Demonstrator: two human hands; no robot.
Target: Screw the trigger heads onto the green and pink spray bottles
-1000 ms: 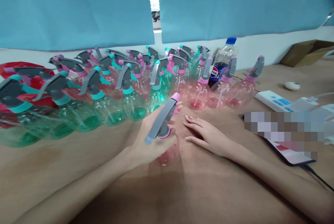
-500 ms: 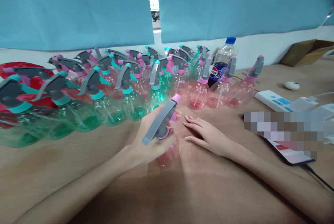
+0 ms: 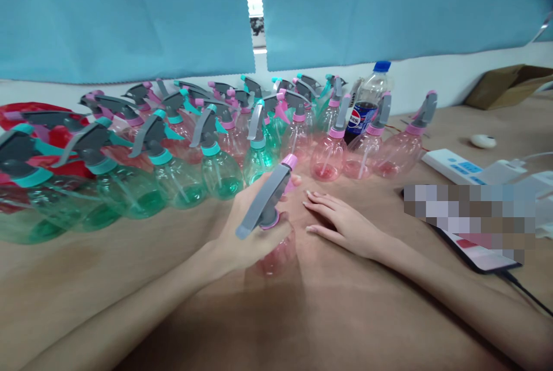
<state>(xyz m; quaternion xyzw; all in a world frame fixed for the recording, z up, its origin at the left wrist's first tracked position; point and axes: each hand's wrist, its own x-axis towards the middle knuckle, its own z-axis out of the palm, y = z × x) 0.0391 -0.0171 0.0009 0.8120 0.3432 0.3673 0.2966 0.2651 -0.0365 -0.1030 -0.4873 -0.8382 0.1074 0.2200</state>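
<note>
My left hand is wrapped round the neck of a pink spray bottle, its fingers near the pink trigger. The bottle has a grey head with a pink nozzle that points away from me, and its clear pink body is partly covered by the hand. To the right of it, my right hand lies flat on the brown table with the fingers stretched apart, holding nothing. Just beyond my left hand stands a green spray bottle with a turquoise collar. A pink spray bottle is beyond my right hand.
Several green and pink spray bottles crowd the back and left. Behind the right-hand pink ones is a cola bottle. On the right lie a phone with a cable, a power strip, a white mouse-like object and a cardboard box.
The trigger by my left fingers has been drawn in towards the bottle's neck, and the nozzle has tipped very slightly. My right hand stays in place.
</note>
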